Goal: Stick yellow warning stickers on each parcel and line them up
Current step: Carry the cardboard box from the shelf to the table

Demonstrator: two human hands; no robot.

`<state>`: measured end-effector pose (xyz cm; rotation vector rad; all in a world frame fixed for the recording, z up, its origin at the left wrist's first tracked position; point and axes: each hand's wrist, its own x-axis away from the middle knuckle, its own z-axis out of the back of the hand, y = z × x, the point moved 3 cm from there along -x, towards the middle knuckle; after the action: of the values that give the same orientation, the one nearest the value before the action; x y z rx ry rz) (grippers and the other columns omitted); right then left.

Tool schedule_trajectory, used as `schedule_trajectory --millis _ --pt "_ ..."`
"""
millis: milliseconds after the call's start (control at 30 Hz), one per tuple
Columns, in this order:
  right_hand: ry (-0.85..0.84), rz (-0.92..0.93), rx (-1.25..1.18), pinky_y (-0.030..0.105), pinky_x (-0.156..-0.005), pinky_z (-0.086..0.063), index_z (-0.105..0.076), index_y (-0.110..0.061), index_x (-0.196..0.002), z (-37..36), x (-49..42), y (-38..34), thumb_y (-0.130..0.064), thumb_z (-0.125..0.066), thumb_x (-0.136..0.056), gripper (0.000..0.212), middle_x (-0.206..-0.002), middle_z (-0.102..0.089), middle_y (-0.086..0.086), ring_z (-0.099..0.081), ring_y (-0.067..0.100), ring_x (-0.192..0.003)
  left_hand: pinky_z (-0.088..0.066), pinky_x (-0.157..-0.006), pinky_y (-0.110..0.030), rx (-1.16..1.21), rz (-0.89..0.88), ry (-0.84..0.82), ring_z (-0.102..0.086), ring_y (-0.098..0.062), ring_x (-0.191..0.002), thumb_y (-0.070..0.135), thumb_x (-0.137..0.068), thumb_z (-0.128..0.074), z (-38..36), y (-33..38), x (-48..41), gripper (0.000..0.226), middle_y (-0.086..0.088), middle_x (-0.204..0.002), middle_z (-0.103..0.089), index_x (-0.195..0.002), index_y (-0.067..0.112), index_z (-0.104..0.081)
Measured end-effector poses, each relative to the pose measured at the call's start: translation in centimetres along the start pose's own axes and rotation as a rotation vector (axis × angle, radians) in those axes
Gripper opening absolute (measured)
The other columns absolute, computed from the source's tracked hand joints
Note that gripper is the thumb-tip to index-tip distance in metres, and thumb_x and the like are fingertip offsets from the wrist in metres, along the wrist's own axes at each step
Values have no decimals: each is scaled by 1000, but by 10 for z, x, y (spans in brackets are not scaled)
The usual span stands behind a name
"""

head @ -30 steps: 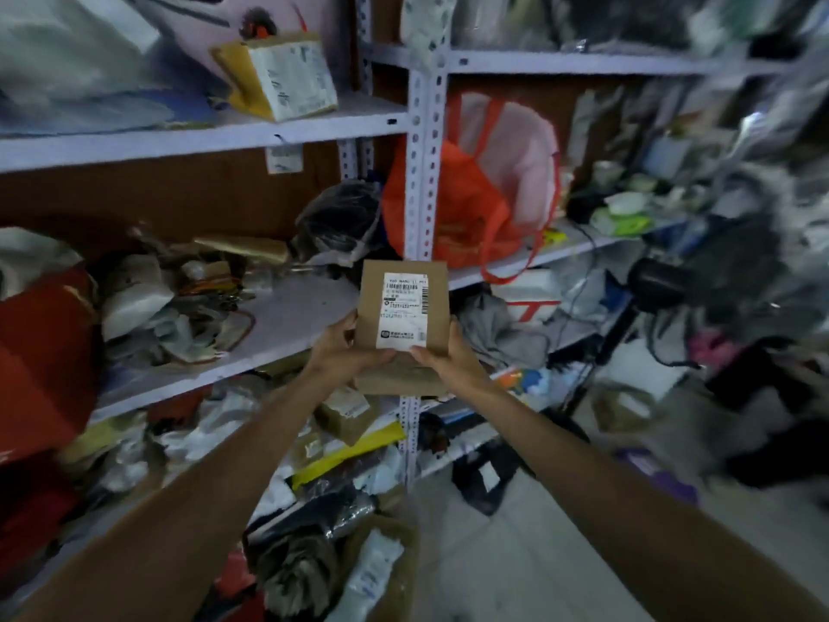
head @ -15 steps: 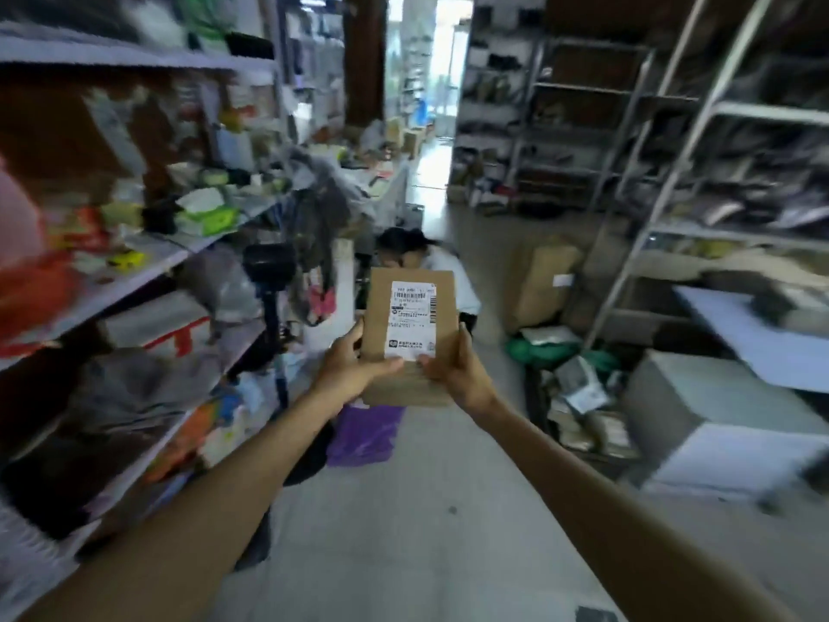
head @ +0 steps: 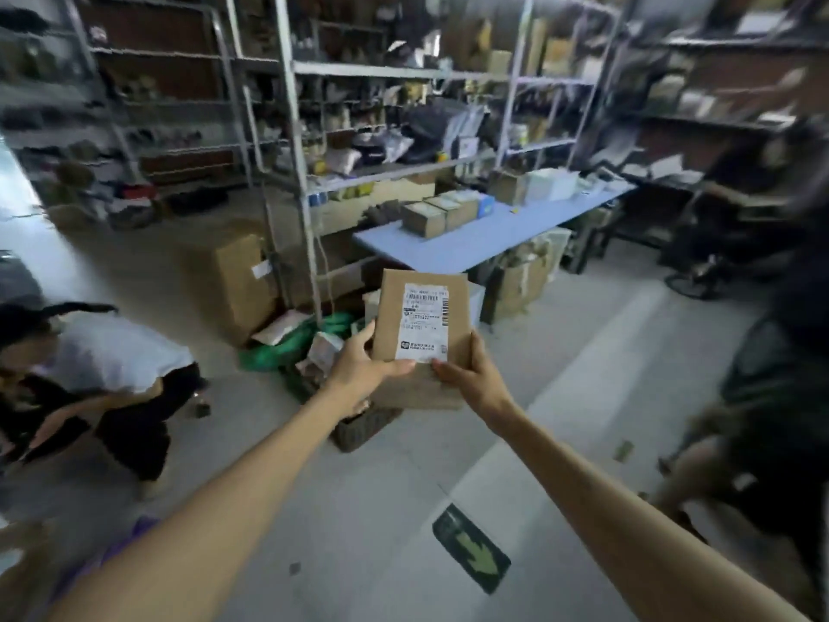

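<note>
You are holding the parcel [head: 421,325] out in front of you, in the middle of the frame, upright and tipped slightly to the right, with its white shipping label [head: 425,323] facing you. Your left hand [head: 359,372] grips its lower left corner, thumb laid across the front just under the label. The other fingers on that hand go behind the cardboard, out of sight. Your right hand [head: 473,381] grips the lower right corner in the same way, thumb on the front by the label's bottom edge and one finger running up the right side. The parcel is in the air, touching nothing but your hands.

Behind it, right of centre, stands a blue counter [head: 471,249] carrying a row of brown boxes [head: 437,215] set side by side. Metal shelving [head: 300,127] packed with blurred goods fills the upper frame. A large cardboard box [head: 242,280] sits on the floor [head: 359,509] left of the counter. At the left edge a person in a white top [head: 112,352] crouches low. A green arrow mark [head: 475,554] lies on the floor at lower centre, between your forearms.
</note>
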<state>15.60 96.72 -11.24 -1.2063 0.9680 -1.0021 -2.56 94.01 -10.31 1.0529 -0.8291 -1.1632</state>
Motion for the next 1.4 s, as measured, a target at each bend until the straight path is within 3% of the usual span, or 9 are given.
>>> schedule_trajectory --millis 100,233,400,533,633,767,933,1067,1400 --pt "175 -42 9 33 -78 -57 -38 -15 -129 30 7 9 -21 -73 -80 60 -119 -61 6 -64 14 -94 -47 -96 -31 -26 -78 -169 -56 -19 -115 19 -67 -86 -34 12 -22 83 0 -127 -61 -140 18 -45" --pt "355 -94 33 17 -69 -55 -39 -12 -124 68 21 14 -10 -66 -88 45 -110 -61 2 -61 5 -85 -47 -92 -30 -33 -143 -337 -56 -17 -110 17 -70 -84 -78 30 -39 73 5 -116 -61 -134 20 -50" --pt "511 -118 75 42 -96 -52 -39 -25 -124 121 27 11 -32 -73 -76 59 -122 -62 2 -60 19 -110 -43 -90 -26 -51 -201 -487 -51 -12 -106 18 -72 -82 -145 54 -65 78 6 -116 -56 -140 18 -44" --pt "612 -129 54 33 -94 -52 -39 -21 -124 177 19 22 -15 -69 -86 49 -123 -61 5 -61 15 -107 -48 -98 -37 -53 -208 -594 -55 -18 -114 22 -69 -85 -211 67 -93 81 4 -123 -60 -139 20 -45" --pt "619 -138 74 26 -87 -53 -38 -19 -127 225 -1 32 -15 -69 -86 51 -122 -61 4 -61 12 -103 -48 -100 -42 -35 -199 -614 -57 -20 -114 25 -65 -87 -260 74 -120 87 2 -125 -61 -140 22 -44" --pt "632 -190 158 45 -95 -52 -37 -19 -132 292 -38 42 -26 -72 -83 61 -122 -61 3 -60 21 -109 -51 -97 -42 11 -154 -642 -60 -20 -110 27 -61 -89 -318 87 -159 92 1 -123 -63 -141 20 -45" --pt "652 -223 178 44 -98 -49 -29 -21 -138 361 -74 46 -25 -68 -87 65 -127 -56 1 -56 19 -114 -51 -96 -47 12 -141 -696 -57 -22 -116 65 -32 -86 -389 110 -206 125 1 -128 -61 -142 24 -42" --pt "674 -218 210 41 -99 -47 -24 -21 -141 406 -110 52 -24 -67 -88 68 -125 -51 -4 -52 17 -115 -49 -98 -47 21 -125 -698 -54 -22 -118 30 -61 -88 -434 124 -245 96 -2 -129 -60 -144 22 -40" --pt "694 -263 230 31 -89 -46 -25 -23 -143 509 -249 78 -30 -66 -88 69 -130 -52 -4 -52 14 -110 -51 -96 -43 72 -124 -728 -59 -18 -112 28 -60 -89 -535 143 -397 90 2 -121 -64 -139 26 -45"
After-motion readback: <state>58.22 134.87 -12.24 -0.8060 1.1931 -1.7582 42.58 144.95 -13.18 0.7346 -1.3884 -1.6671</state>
